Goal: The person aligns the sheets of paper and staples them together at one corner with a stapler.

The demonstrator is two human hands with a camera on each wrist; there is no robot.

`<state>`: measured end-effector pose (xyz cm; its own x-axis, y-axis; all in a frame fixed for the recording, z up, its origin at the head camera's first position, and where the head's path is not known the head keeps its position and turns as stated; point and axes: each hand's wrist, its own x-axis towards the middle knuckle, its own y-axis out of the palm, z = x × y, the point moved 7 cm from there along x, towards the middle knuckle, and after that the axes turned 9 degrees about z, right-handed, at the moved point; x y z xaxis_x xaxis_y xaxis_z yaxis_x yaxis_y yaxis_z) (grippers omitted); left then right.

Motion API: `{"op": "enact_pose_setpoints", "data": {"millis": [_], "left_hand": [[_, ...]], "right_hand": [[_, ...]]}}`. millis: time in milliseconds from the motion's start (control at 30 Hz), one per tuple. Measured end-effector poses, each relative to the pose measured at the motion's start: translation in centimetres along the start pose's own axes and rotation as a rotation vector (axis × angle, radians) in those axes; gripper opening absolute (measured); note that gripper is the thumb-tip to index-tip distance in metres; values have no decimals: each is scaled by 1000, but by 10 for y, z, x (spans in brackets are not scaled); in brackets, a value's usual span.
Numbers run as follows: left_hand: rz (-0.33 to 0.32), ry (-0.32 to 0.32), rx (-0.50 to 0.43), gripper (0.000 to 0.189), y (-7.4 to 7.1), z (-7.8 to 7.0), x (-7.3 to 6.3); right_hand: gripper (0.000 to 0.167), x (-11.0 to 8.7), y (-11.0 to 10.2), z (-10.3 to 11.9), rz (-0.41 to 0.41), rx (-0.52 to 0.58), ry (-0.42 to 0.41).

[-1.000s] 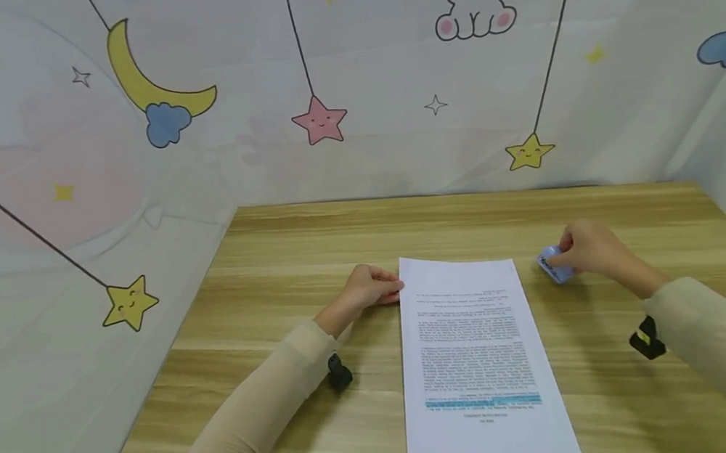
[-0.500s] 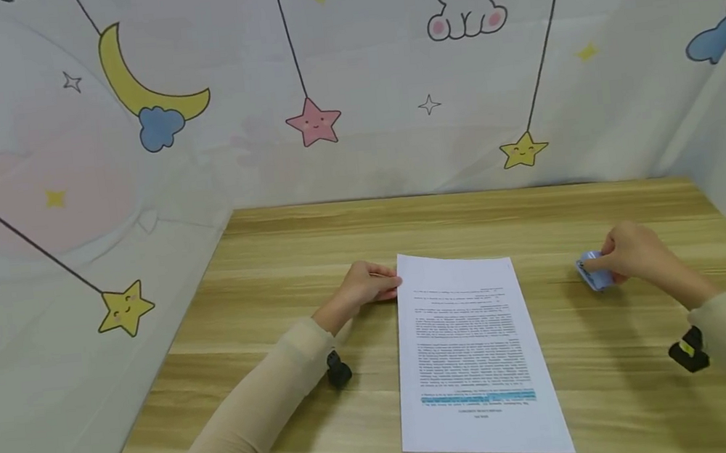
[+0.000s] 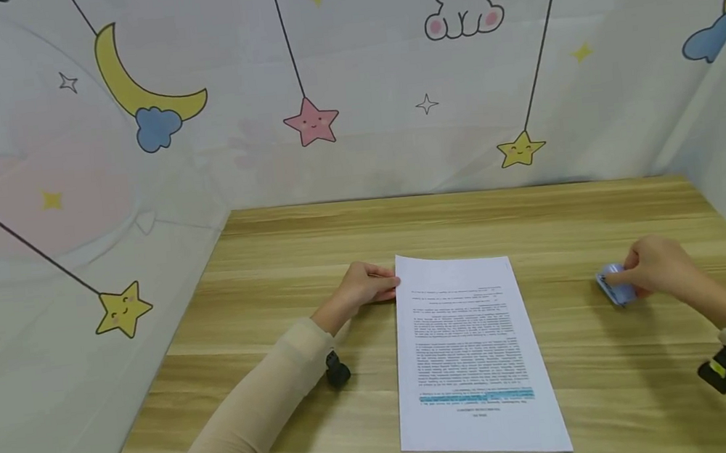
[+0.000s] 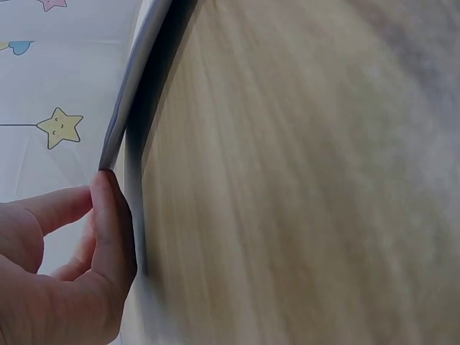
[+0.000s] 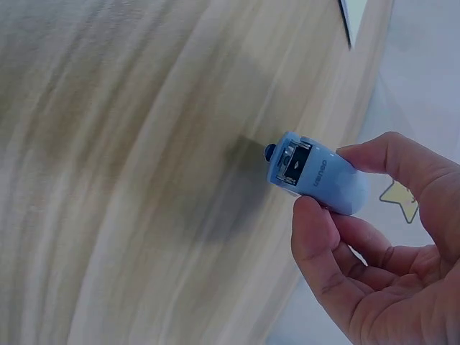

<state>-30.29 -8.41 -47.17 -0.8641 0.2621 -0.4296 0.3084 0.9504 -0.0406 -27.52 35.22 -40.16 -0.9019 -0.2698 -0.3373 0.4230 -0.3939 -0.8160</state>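
Observation:
A thin stack of printed paper (image 3: 471,362) lies on the table, its print upside down in the head view with a blue-highlighted band near the front. My left hand (image 3: 365,284) pinches its far left corner between thumb and fingers; the left wrist view shows the paper edge (image 4: 129,100) raised off the wood by those fingers (image 4: 111,230). Well to the right of the paper, my right hand (image 3: 659,271) grips a small light-blue stapler (image 5: 323,176) by its sides. The stapler's metal end faces away from the palm, and its shadow falls on the wood.
The wood-grained table (image 3: 312,239) meets a white cloth backdrop (image 3: 383,159) printed with stars, a moon and a bear. More cloth stands at the left and right sides. A black wrist camera (image 3: 720,371) hangs under the right sleeve, another (image 3: 336,370) under the left.
My right hand has carried the stapler to the right, away from the paper, and slightly toward the front. The left hand keeps its hold on the corner. The head view has shifted a little.

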Motion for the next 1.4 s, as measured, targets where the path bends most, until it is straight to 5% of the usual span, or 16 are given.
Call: {"op": "enact_pose_setpoints", "data": {"millis": [467,1133,1400], "left_hand": [[0,6,23,20,-1,0,-1],[-16,3,50,16,-2,-3,-3],[56,-7,72,19,-4,-3,-6]], "right_hand": [[32,-5,15,-14,13,17,23],[42,-6,10,-17,30,-16,43],[48,-13,-8,-4,-142,-46,19]]}}
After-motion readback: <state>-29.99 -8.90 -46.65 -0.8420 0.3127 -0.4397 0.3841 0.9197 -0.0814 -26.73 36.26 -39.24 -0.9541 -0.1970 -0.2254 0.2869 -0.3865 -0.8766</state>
